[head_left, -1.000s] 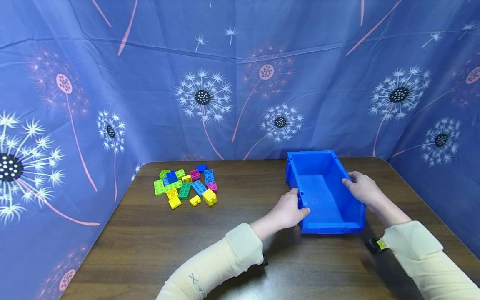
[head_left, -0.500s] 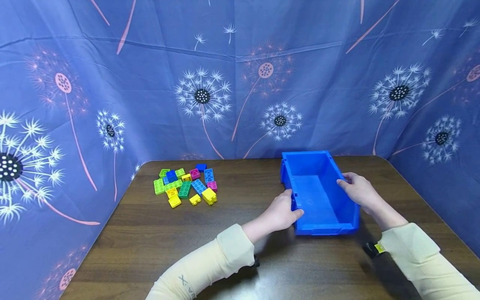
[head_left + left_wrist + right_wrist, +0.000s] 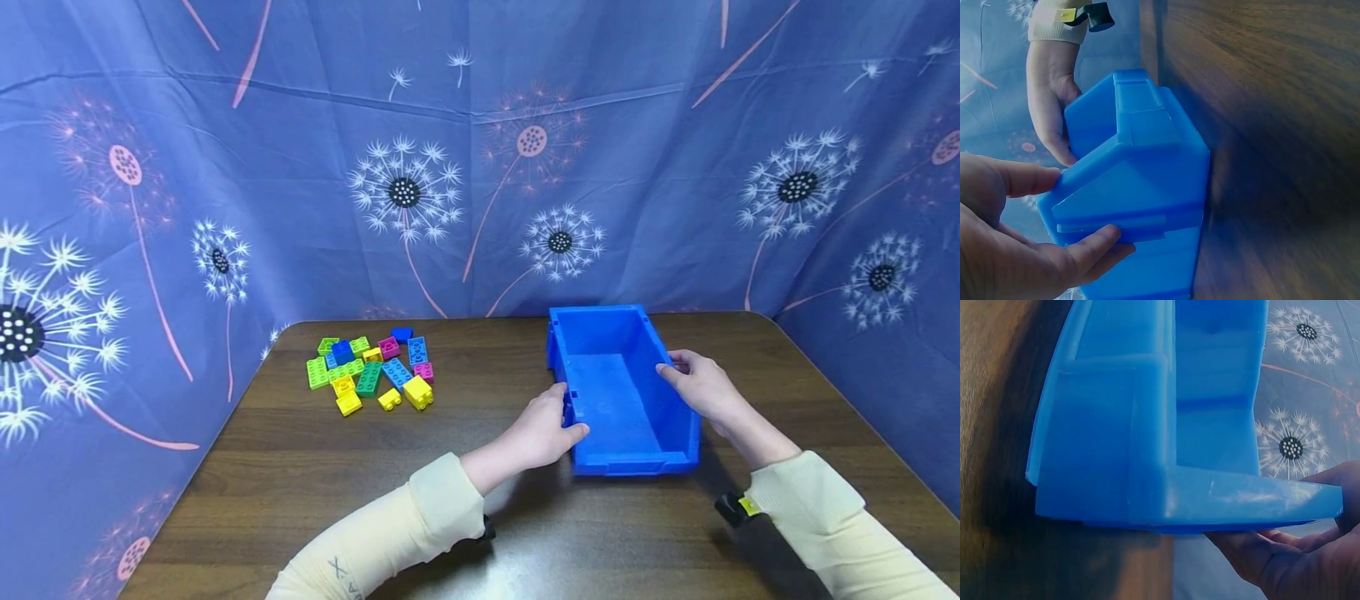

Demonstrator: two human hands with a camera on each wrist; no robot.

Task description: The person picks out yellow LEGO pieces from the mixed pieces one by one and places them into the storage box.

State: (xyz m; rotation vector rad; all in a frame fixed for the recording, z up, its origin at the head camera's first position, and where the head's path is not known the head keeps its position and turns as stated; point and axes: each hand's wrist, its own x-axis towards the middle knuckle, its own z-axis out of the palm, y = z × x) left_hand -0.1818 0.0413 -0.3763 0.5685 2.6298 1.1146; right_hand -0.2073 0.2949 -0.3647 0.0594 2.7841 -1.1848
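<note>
A blue plastic bin [image 3: 615,408] with a low front lip stands on the right half of the table, nothing inside it. My left hand [image 3: 542,427] grips its left wall, thumb over the rim and fingers against the outer side, as the left wrist view shows on the bin's side [image 3: 1141,181]. On the opposite wall my right hand [image 3: 701,385] holds the rim, thumb inside and fingers outside. The right wrist view shows that hand [image 3: 1310,556] at the edge of the bin [image 3: 1104,437].
Several toy building bricks [image 3: 368,379] in green, blue, yellow and pink lie loosely grouped at the back left of the brown wooden table [image 3: 300,475]. A blue dandelion-print cloth [image 3: 480,167] hangs behind and at both sides.
Both hands have moved the blue bin left across the table and slightly toward the front, keeping their hold on its walls. The bricks have stayed where they were.
</note>
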